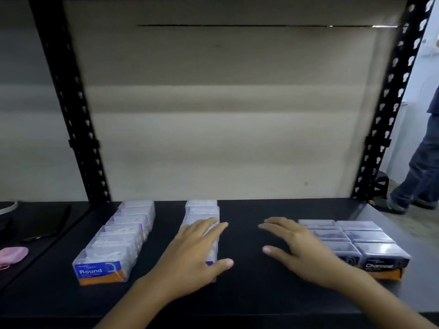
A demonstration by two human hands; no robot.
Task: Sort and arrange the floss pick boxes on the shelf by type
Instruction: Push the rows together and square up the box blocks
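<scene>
So the black shelf (244, 210) has three bunches of floss pick boxes lined up front to back. The Round row (118, 238) is on the left, blue and orange label facing us. The middle row (202, 207) is just right of it, and the Charcoal block (370, 236), two columns wide, sits well off to the right.

Behind it all is a cardboard back panel (225, 115) between black punched uprights (78, 115). On the next shelf over to the left there's a pink case (13, 254) and a flat black slab (45, 224). Someone in jeans (420, 162) stands off to the right.

Nothing blocks the bare strip between our hands. Our left grip (192, 252) lies palm down over the front of the middle row, fingers straight, thumb out to the right, released. Our right grip (299, 252) is palm down too, fingers spread, holding nothing. Its outer edge covers the Charcoal block's near-left corner, and it's too blurry to call whether it touches.
</scene>
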